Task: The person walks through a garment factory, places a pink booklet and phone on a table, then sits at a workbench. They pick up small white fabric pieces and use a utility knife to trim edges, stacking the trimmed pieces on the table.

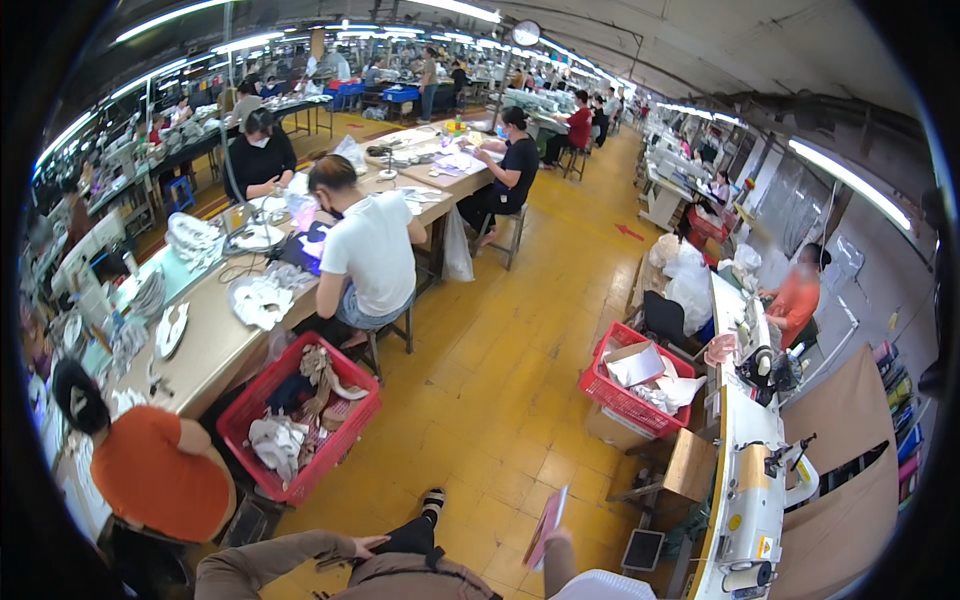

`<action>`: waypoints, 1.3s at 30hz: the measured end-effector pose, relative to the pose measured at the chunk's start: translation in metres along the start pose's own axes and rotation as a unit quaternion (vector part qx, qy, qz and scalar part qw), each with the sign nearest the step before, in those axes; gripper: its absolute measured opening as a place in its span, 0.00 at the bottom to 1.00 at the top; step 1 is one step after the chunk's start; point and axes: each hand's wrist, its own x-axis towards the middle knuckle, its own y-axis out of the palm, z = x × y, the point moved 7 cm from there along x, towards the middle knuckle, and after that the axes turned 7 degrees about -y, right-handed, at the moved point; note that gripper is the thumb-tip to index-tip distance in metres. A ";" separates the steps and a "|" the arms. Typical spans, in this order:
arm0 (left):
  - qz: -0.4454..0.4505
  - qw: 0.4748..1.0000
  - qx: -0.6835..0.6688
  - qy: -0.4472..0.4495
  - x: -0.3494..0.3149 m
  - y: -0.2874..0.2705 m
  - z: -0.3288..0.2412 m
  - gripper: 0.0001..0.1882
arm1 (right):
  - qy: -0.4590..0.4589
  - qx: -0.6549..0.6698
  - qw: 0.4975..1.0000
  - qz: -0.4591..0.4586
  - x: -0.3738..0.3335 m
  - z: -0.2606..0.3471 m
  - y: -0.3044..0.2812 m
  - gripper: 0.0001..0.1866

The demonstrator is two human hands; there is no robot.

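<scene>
My left hand (pixel 366 545) comes out of a brown sleeve at the bottom edge and rests flat, fingers apart, on my dark trouser leg (pixel 408 538). That leg stretches forward to a foot in a black sock (pixel 432 499) on the yellow floor. My right hand (pixel 559 543) is raised near the bottom centre and grips a thin, flat pink thing (pixel 547 525) held on edge. A white rounded object (pixel 603 586) lies just below that hand.
A red basket of cloth pieces (pixel 240 425) stands left of my leg, beside a seated person in orange (pixel 160 470). A long worktable (pixel 215 345) runs away on the left with seated workers. At right are another red basket (pixel 625 405), a wooden stool (pixel 690 468) and a white sewing machine (pixel 750 510).
</scene>
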 end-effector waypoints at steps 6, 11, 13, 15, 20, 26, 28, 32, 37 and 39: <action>0.007 1.000 0.012 0.009 0.069 -0.158 -0.117 0.41 | -0.057 0.183 0.970 -0.148 0.149 0.114 -0.123 0.22; 0.079 0.994 0.012 -0.079 0.086 -0.287 -0.207 0.37 | -0.011 0.281 0.939 -0.196 0.177 0.125 -0.137 0.21; 0.093 0.990 0.006 -0.107 0.099 -0.341 -0.243 0.36 | 0.051 0.342 0.914 -0.211 0.187 0.118 -0.125 0.21; 0.099 0.987 -0.001 -0.126 0.118 -0.390 -0.279 0.35 | 0.168 0.395 0.877 -0.215 0.203 0.107 -0.109 0.21; 0.102 0.985 -0.050 -0.133 0.168 -0.470 -0.367 0.31 | 0.259 0.494 0.792 -0.249 0.339 0.129 -0.142 0.21; 0.089 0.983 -0.111 -0.113 0.214 -0.553 -0.486 0.27 | 0.137 0.568 0.769 -0.259 0.616 0.241 -0.293 0.23; 0.094 0.983 -0.120 -0.105 0.238 -0.587 -0.526 0.26 | 0.066 0.570 0.783 -0.242 0.713 0.301 -0.343 0.24; 0.100 0.981 -0.127 -0.105 0.294 -0.676 -0.597 0.24 | -0.062 0.538 0.818 -0.195 0.851 0.431 -0.409 0.18; 0.105 0.975 -0.145 -0.132 0.356 -0.812 -0.669 0.21 | -0.115 0.639 0.743 -0.161 0.937 0.523 -0.449 0.20; 0.110 0.972 -0.151 -0.144 0.378 -0.861 -0.700 0.19 | -0.099 0.574 0.783 -0.219 0.960 0.528 -0.466 0.22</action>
